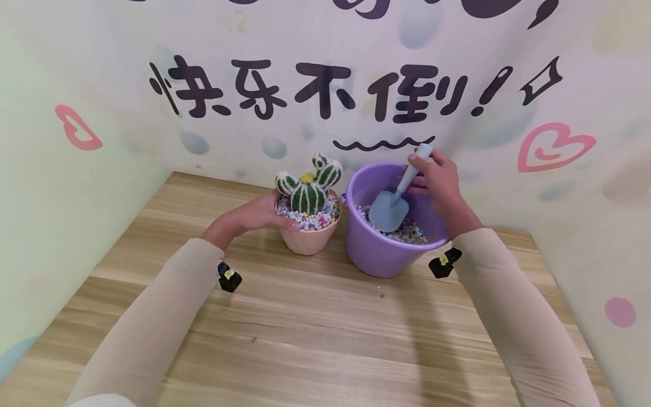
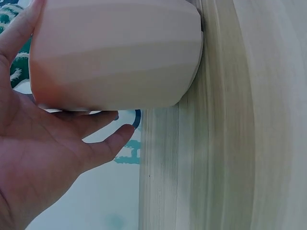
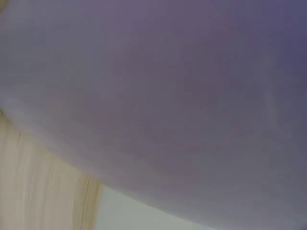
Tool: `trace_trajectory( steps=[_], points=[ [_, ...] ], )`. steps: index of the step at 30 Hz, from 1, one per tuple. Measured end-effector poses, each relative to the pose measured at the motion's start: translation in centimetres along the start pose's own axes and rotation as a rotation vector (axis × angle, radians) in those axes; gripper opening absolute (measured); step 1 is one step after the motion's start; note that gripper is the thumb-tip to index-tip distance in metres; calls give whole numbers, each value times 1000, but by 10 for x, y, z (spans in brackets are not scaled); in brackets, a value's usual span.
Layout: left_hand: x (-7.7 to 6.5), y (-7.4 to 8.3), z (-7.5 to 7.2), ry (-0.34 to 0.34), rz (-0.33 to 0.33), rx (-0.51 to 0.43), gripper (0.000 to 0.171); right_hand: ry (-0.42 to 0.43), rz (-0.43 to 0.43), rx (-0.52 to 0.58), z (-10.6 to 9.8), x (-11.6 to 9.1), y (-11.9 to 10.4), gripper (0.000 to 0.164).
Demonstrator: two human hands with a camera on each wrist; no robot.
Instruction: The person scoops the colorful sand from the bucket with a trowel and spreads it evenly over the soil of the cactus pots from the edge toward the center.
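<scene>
A pink flower pot (image 1: 304, 242) stands on the table, filled with multicoloured pebbles (image 1: 319, 219) around a green knitted cactus (image 1: 308, 198) with white stripes and a yellow top. My left hand (image 1: 258, 213) grips the pot's left side, thumb over the front rim; the left wrist view shows the same hand (image 2: 43, 148) against the pot wall (image 2: 115, 57). Inside the purple bucket (image 1: 378, 257), a blue-grey toy shovel (image 1: 389, 212) slants with its blade on more pebbles (image 1: 412, 232). My right hand (image 1: 441, 180) holds the shovel's handle. The bucket wall (image 3: 158, 96) fills most of the right wrist view.
A wooden table (image 1: 305, 339) carries the pot and bucket side by side, with a few stray pebbles (image 1: 382, 295) in front. Behind rises a printed backdrop (image 1: 285, 133) with black lettering. Pale side panels (image 1: 46, 186) border the table.
</scene>
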State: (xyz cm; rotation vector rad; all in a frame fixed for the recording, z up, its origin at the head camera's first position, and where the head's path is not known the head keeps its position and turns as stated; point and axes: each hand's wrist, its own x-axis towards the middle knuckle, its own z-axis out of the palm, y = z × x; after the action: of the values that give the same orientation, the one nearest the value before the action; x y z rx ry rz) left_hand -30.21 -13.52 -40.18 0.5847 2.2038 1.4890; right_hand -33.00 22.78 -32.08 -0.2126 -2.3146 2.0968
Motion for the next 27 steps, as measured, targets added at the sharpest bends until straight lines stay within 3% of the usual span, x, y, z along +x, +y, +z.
trace_trajectory(
  steps=[13,18,23,27],
  points=[
    [9,-2,-10,-18,-24,-3,98,36,44,-177,6,3,0,43],
    [11,-3,-9,2,-7,-1,97,5,60,-323,2,1,-3,53],
    [4,-3,-4,37,20,39,95,-56,68,-490,-5,-9,-11,79],
    [-11,-1,-5,83,13,61,102,-61,27,-578,-11,-24,-18,87]
  ],
)
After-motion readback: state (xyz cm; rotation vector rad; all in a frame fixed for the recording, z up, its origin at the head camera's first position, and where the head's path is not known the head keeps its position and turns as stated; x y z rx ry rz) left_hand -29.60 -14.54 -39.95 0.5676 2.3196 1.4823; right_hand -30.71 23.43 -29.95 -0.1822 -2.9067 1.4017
